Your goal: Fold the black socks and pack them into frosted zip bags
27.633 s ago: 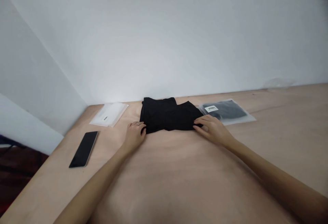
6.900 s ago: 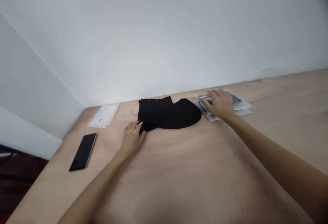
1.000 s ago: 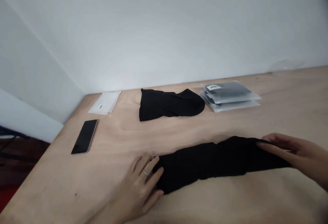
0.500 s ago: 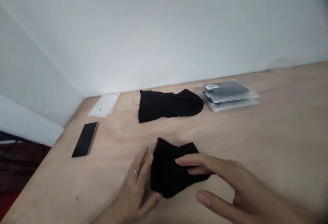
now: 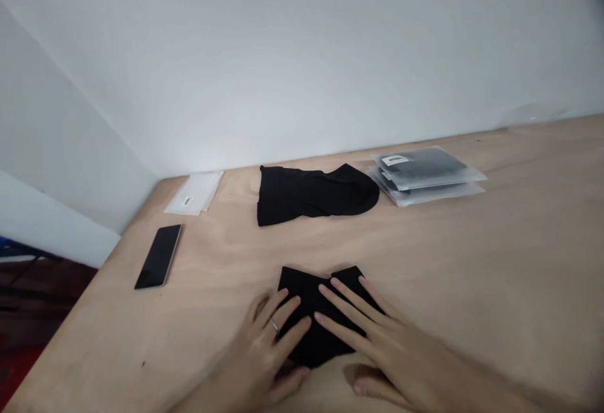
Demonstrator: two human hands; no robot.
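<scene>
Both hands (image 5: 325,344) flat, fingers spread

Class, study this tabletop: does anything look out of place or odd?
The rear black garment looks odd: it lies bunched and lumpy on the plywood table, while the plastic-bagged packages beside it form a neat, flat stack.

Tabletop (image 5: 472,287): raw plywood, matt, visible grain, fairly smooth. Folded cloth (image 5: 314,312): matt black fabric, no sheen. 2nd cloth (image 5: 311,196): same matt black. Bags (image 5: 425,177): frosted translucent plastic, slight gloss. Label (image 5: 394,160): white, looks like paper. Phone (image 5: 158,257): glossy black glass, pale metal-look edge. White sleeve (image 5: 192,192): matt, plastic or paper, can't tell. Ring (image 5: 274,325): shiny metal.
</scene>
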